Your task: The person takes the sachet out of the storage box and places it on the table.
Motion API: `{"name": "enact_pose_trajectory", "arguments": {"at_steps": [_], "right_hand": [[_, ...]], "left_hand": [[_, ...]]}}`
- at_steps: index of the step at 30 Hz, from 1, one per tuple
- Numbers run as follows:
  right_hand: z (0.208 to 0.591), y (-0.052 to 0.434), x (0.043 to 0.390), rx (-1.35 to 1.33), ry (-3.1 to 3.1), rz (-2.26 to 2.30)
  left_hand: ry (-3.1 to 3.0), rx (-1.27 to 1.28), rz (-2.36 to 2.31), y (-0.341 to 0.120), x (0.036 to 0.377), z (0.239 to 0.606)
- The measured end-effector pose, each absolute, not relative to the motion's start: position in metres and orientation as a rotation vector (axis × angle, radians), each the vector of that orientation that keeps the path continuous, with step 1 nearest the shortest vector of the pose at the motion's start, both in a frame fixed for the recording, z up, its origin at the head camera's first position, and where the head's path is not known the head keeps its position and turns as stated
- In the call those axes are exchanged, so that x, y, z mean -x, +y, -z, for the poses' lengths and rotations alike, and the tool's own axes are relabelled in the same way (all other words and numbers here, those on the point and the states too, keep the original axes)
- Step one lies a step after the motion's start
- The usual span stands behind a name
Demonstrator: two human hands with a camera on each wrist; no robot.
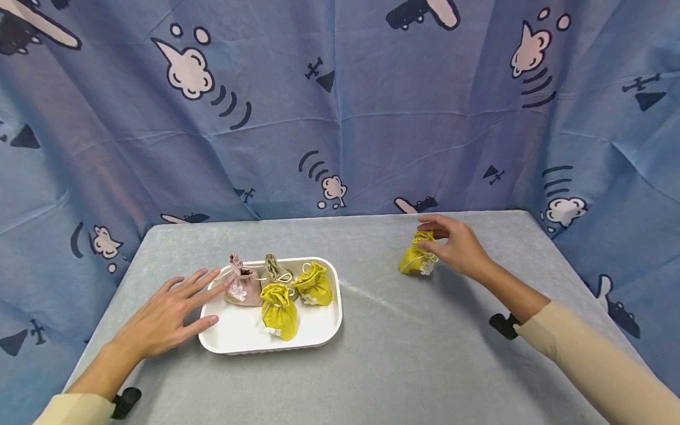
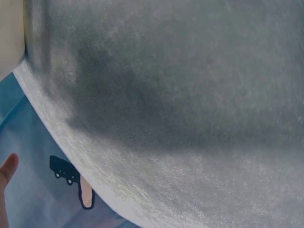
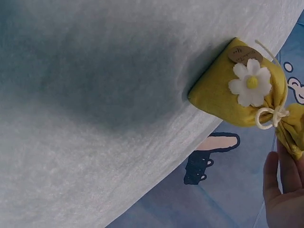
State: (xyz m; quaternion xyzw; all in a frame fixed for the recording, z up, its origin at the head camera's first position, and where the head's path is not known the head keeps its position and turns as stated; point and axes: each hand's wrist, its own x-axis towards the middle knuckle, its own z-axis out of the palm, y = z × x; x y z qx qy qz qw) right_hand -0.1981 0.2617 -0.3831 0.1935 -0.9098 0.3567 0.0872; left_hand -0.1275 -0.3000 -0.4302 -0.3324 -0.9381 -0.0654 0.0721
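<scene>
On the grey table, right hand pinches a yellow pouch; left hand rests flat, fingers spread, touching the white tray.

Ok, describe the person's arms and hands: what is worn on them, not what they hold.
Both hands are bare, with no rings or gloves in sight. The left hand and the right hand come out of long cream sleeves that stop short of the wrists. A small black device sits under each forearm, most likely the wrist camera mounts.

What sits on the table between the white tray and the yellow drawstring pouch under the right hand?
Nothing: the head view shows only bare grey tablecloth between the white tray and the yellow drawstring pouch.
</scene>
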Motion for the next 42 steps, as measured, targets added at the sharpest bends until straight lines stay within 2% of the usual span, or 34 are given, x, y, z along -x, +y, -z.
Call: {"name": "enact_pose_trajectory", "arguments": {"at_steps": [12,42], "right_hand": [[0.373,0.245,0.201,-0.628,-2.698,-1.102],[0.364,0.156,0.19,-0.988,-2.648,-1.403]], "left_hand": [[-2.843,0.994,0.194,-0.3,0.128,0.429],[-2.828,0.994,0.203,-0.299,0.126,0.429]]}}
